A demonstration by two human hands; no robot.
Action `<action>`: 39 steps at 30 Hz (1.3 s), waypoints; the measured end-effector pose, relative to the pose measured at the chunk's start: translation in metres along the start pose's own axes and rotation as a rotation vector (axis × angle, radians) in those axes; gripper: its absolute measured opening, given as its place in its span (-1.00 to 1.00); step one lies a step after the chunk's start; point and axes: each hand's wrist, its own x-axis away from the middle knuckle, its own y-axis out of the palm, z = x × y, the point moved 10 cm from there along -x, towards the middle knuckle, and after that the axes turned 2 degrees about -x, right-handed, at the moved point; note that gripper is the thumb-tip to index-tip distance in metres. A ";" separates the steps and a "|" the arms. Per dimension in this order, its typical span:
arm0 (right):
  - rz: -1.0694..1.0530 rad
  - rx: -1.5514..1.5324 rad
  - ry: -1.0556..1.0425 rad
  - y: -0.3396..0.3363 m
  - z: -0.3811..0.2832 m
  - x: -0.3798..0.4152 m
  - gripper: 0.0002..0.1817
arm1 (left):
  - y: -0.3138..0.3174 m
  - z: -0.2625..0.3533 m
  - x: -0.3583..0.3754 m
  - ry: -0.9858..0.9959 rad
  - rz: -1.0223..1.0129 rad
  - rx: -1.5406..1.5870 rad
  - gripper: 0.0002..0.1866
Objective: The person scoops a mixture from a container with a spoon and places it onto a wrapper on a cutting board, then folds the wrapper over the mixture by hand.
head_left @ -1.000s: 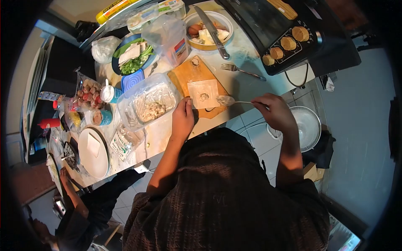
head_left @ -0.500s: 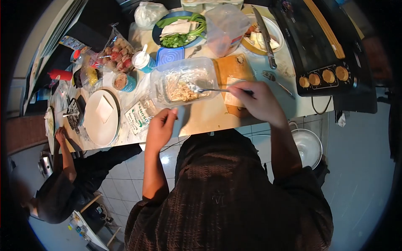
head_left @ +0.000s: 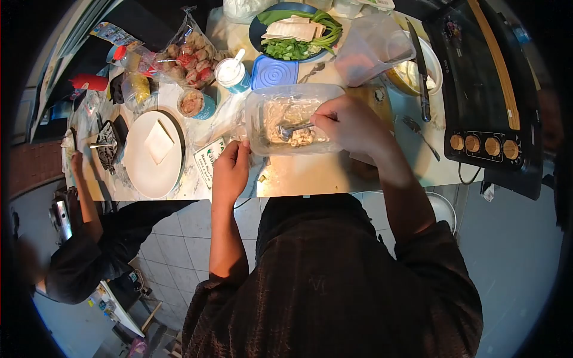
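Note:
My right hand point(head_left: 353, 126) grips the handle of a metal spoon point(head_left: 287, 130), its bowl down in a pale, chunky mixture point(head_left: 302, 138). The mixture lies in a clear rectangular plastic container point(head_left: 334, 89), pushed together towards the front with smears on the base behind it. At the container's near left corner, my left hand point(head_left: 231, 170) has thumb and fingers closed on the edge. A white packet with green print point(head_left: 207, 160) lies just left of that hand, partly covered by it.
Left are a white plate point(head_left: 140, 173) with a pale square sheet, two tubs and a bag of meatballs point(head_left: 191, 59). Behind stand a blue lid point(head_left: 274, 71) and a plate of greens point(head_left: 292, 49). A knife point(head_left: 424, 89), fork point(head_left: 427, 140) and toaster oven point(head_left: 477, 89) are right. Another person sits far left.
My right hand has moved left over the container, and the spoon has gone deeper into the mixture, which is now gathered nearer the front. The view has shifted slightly.

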 end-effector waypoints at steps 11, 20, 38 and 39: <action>-0.167 0.290 -0.017 0.008 -0.032 -0.025 -0.79 | 0.007 0.000 -0.003 -0.015 -0.104 0.095 -0.63; -0.262 -0.017 0.208 0.014 0.012 -0.036 -0.72 | 0.011 -0.005 -0.004 -0.081 -0.109 0.136 -0.56; -0.110 -0.870 0.552 0.041 0.075 0.015 -0.81 | 0.014 -0.006 -0.004 -0.084 -0.124 0.190 -0.55; -0.106 -0.871 0.547 0.040 0.075 0.018 -0.81 | 0.013 -0.007 -0.005 -0.087 -0.125 0.177 -0.55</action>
